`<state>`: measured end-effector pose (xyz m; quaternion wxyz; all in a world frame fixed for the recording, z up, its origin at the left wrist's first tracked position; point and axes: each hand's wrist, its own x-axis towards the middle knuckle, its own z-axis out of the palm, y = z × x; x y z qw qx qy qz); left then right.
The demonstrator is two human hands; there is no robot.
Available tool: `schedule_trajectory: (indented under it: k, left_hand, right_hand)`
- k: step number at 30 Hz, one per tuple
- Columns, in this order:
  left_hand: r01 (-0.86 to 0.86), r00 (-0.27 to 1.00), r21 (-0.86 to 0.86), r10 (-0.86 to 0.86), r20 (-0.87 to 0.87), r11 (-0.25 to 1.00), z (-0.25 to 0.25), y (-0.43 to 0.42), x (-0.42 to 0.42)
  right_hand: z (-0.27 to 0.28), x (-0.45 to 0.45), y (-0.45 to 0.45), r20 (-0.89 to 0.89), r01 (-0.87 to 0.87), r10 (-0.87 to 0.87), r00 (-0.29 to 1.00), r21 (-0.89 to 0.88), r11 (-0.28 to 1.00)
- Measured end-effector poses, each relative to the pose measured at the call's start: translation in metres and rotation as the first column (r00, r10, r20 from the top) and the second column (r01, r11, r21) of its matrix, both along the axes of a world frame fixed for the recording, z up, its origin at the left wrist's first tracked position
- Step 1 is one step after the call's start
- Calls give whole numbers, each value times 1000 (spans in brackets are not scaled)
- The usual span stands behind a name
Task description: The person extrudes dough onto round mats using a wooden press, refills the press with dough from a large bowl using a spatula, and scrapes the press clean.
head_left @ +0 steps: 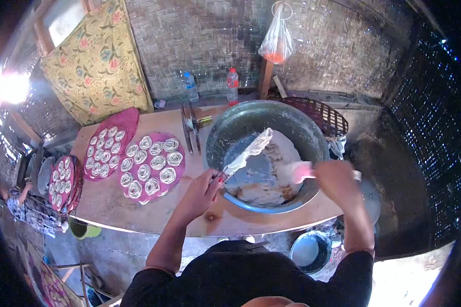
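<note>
My left hand (198, 194) is closed around the handle of a long flat tool (248, 155) thickly coated in white dough, tilted up over the large metal basin (317, 146). My right hand (338, 187), smeared by motion, grips a pink-headed scraper-like tool (303, 171) at the basin's right side; its exact kind is blurred. Inside the basin lie white flour (287, 146) and a smeared whitish dough. Left of my left hand, a round pink mat (151, 166) carries several white coiled dough nests.
More pink mats (123, 120) with coils are at the left. A metal-and-wood press-like device (190, 128) stands behind the basin's left. Two plastic bottles (232, 84) stand by the woven wall; a slatted basket (320, 115) sits behind the basin. A bucket (310, 250) is below. Another person (33, 210) is far left.
</note>
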<state>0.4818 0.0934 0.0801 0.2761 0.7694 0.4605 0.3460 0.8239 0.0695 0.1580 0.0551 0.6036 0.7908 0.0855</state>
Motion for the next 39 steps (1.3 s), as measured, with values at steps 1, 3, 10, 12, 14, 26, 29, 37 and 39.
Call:
schedule_trajectory:
  k: [1,3,10,12,14,26,29,37,39]
  left_hand:
    - [51,991,-208,-23,135,977,1,-1,2]
    - [127,962,-399,-15,272,908,4,-3,10]
    - [397,823,-420,-113,557,816,9,15,56]
    - [457,767,-452,-83,636,766,12,18,59]
    - [424,856,-489,-161,491,762,15,22,60]
    - [421,889,-476,-248,385,772,19,19,51]
    - [360,928,-416,-275,252,835,8,18,38]
    - [277,950,-472,-166,264,837,3,11,-3]
    - [223,928,-562,4,374,797,18,13,-13]
  right_hand:
    - [29,2,-19,-79,64,-60,995,55,996]
    - [41,0,-41,-161,129,-112,981,102,986]
    - [-38,-54,-48,-566,47,215,795,412,910]
    - [-51,-66,-47,-495,25,232,837,458,888]
    - [-57,-70,-46,-481,29,236,845,482,876]
    - [-52,-50,-20,-486,154,123,865,491,858]
    - [-56,-47,-7,-475,168,105,874,496,852]
    - [-64,-23,39,-629,264,11,778,342,902]
    - [-66,-20,50,-627,269,34,778,382,884]
